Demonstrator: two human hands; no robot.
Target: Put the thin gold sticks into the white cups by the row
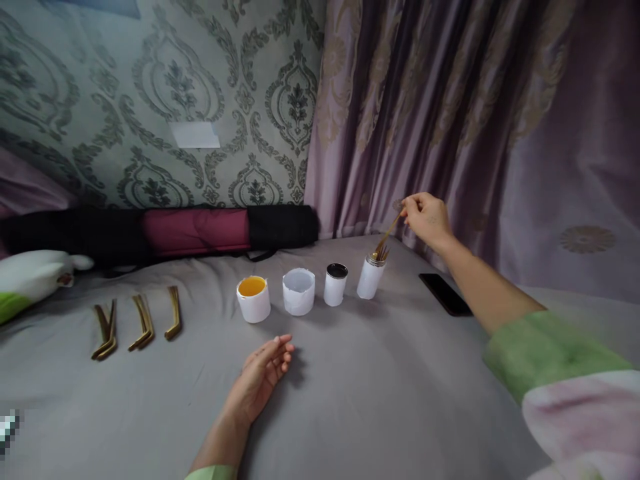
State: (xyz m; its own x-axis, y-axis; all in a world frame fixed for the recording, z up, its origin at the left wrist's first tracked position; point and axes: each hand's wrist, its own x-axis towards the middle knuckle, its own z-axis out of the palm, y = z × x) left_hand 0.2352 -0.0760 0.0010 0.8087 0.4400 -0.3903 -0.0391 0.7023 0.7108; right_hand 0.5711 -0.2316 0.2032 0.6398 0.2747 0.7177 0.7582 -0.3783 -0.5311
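Note:
My right hand point(424, 217) is pinched on the upper end of a thin gold-coloured utensil point(390, 233). The utensil slants down to the mouth of a narrow white can point(369, 280), where gold forks point(383, 253) stick up. Its lower end is too small to make out clearly. My left hand point(266, 370) rests over the grey sheet, fingers loosely apart and holding nothing. Beyond it stand a white tub with a yellow-orange inside point(255, 309), a wide whitish tub point(299, 300) and a smaller white can with a dark inside point(335, 291).
Three groups of gold, bent straw-like pieces point(173, 313) lie at the left. A black phone point(445, 293) is right of the cans. Behind are a black and maroon roll point(197, 231) and purple curtains point(450, 100). A white and green plush toy point(35, 277) sits far left.

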